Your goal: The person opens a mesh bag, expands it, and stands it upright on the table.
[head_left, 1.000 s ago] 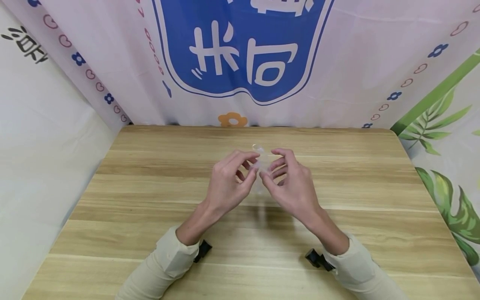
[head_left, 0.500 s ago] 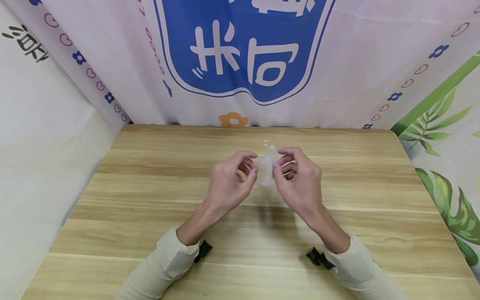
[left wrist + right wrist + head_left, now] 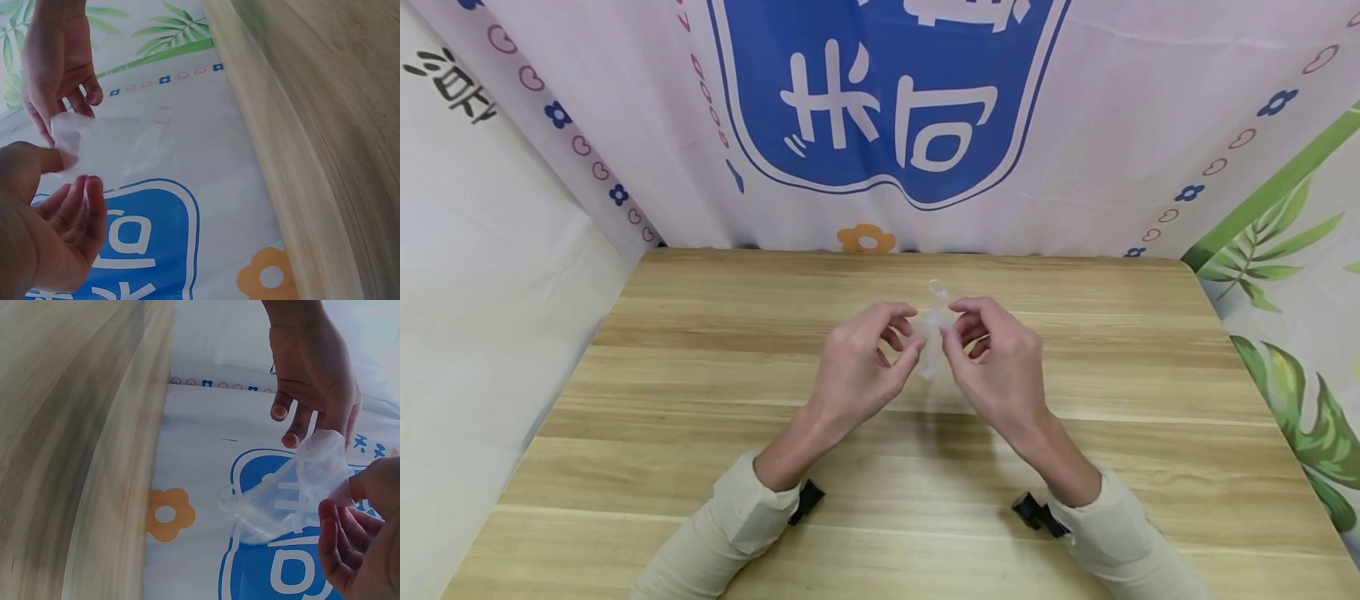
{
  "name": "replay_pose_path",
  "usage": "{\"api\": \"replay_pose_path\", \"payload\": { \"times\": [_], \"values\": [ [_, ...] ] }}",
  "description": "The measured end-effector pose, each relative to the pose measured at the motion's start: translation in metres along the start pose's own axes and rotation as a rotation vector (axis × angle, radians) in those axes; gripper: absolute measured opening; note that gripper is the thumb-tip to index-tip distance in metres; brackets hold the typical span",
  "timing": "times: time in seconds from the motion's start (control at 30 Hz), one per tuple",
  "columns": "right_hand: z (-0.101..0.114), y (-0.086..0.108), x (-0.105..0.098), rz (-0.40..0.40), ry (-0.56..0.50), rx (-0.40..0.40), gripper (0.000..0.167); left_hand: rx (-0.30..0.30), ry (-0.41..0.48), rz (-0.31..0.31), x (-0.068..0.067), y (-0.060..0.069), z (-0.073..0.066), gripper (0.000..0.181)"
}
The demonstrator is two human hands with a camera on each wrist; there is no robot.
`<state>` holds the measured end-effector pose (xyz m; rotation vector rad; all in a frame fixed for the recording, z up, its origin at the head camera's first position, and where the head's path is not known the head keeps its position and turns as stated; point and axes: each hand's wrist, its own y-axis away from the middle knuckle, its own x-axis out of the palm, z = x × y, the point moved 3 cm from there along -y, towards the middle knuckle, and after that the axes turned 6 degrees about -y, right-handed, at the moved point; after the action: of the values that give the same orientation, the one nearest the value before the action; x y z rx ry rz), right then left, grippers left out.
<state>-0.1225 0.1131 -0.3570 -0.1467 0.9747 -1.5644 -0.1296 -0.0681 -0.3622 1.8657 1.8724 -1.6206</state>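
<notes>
A small, thin, clear plastic bag (image 3: 931,354) hangs between the two hands above the table; its see-through edges are hard to make out in the head view. My right hand (image 3: 1000,358) pinches its upper part between thumb and fingers, as the right wrist view shows on the crumpled bag (image 3: 269,506). Close on the other side is my left hand (image 3: 865,350), its thumb and index fingertip apart. In the left wrist view the left thumb (image 3: 53,159) is at the bag's edge (image 3: 65,128), while the other fingers stand away from it.
A wood-grain table (image 3: 700,433) lies below the hands. Behind it hangs a printed curtain (image 3: 1075,167) with a blue emblem, reaching the table's back edge. Black wrist mounts (image 3: 808,502) sit at both sleeve cuffs.
My right hand has shifted slightly right, taking the bag along. The bag spread wider half a second ago and now looks narrower. My left hand has barely moved.
</notes>
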Motion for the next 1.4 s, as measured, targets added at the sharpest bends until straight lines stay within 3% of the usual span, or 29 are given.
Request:
{"api": "replay_pose_path", "payload": {
  "times": [0.13,0.27,0.4,0.57,0.73,0.9,1.0,1.17,1.4],
  "values": [
    [-0.003,-0.001,-0.003,-0.026,-0.033,0.037,0.019,-0.053,0.038,0.05,0.0,0.0,0.001,0.027],
    [-0.006,-0.002,-0.006,-0.007,-0.021,0.109,0.021,-0.07,0.049,0.056,-0.002,-0.001,0.001,0.027],
    [-0.007,-0.002,-0.004,0.088,0.011,0.176,0.035,-0.058,0.026,0.043,-0.004,-0.001,0.002,0.027],
    [-0.005,0.001,0.003,0.247,0.078,0.228,0.07,-0.057,0.04,0.021,-0.004,-0.001,0.003,0.025],
    [-0.001,0.004,0.006,0.309,0.131,0.224,0.083,-0.049,0.052,-0.011,-0.005,-0.001,0.003,0.022],
    [0.002,0.002,0.003,0.216,0.053,0.17,0.065,-0.015,0.009,0.013,-0.004,-0.001,0.003,0.023],
    [0.004,0.001,0.001,0.137,0.01,0.083,0.047,0.005,-0.002,0.03,-0.003,-0.002,0.003,0.024],
    [0.006,0.0,-0.001,0.081,-0.026,-0.04,0.022,0.017,0.031,0.045,-0.004,-0.002,0.002,0.025],
    [0.003,0.0,-0.004,0.104,0.021,-0.014,0.023,0.014,0.052,0.025,-0.006,-0.004,0.003,0.023]
  ]
}}
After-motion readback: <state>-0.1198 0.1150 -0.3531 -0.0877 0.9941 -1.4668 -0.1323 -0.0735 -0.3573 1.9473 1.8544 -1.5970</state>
